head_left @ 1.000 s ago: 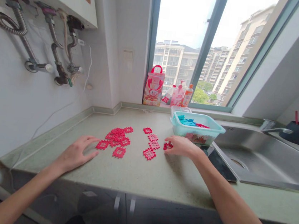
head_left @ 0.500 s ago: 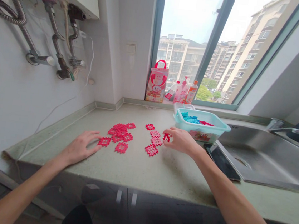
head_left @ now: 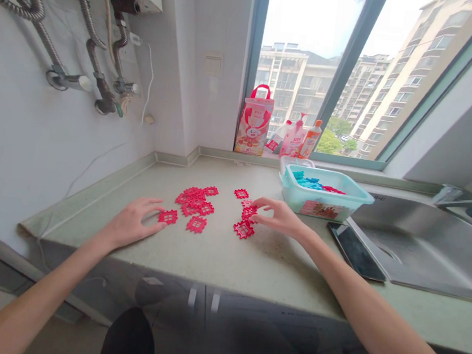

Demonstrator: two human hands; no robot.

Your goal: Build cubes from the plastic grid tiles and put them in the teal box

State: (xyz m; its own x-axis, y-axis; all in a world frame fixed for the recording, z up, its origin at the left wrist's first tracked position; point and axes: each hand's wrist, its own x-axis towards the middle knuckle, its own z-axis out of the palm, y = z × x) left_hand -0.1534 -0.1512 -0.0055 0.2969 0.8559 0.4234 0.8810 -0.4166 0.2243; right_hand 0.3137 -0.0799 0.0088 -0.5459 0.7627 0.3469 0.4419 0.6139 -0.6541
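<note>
My right hand (head_left: 278,217) pinches a red notched building tile (head_left: 249,212) between thumb and fingers, just above a short column of similar tiles. A tile at the near end of that column (head_left: 243,229) and one at its far end (head_left: 241,193) lie flat on the counter. On the left, my left hand (head_left: 134,223) rests on the counter, thumb and fingers apart. Its fingertips come up to the edge of a single red tile (head_left: 168,216); whether they press it I cannot tell. Beside that tile lies an overlapping heap of red tiles (head_left: 193,199), with another loose tile (head_left: 196,224) in front.
A pale turquoise tub (head_left: 327,196) holding blue and red pieces stands behind my right forearm. A black phone (head_left: 356,251) lies beside the steel sink (head_left: 433,245). On the window sill stand a red-handled bag (head_left: 254,125) and several bottles (head_left: 293,140).
My right hand has moved left with its tile, from beside the column to over it. My left hand stays by the same tile. The camera view has shifted slightly.
</note>
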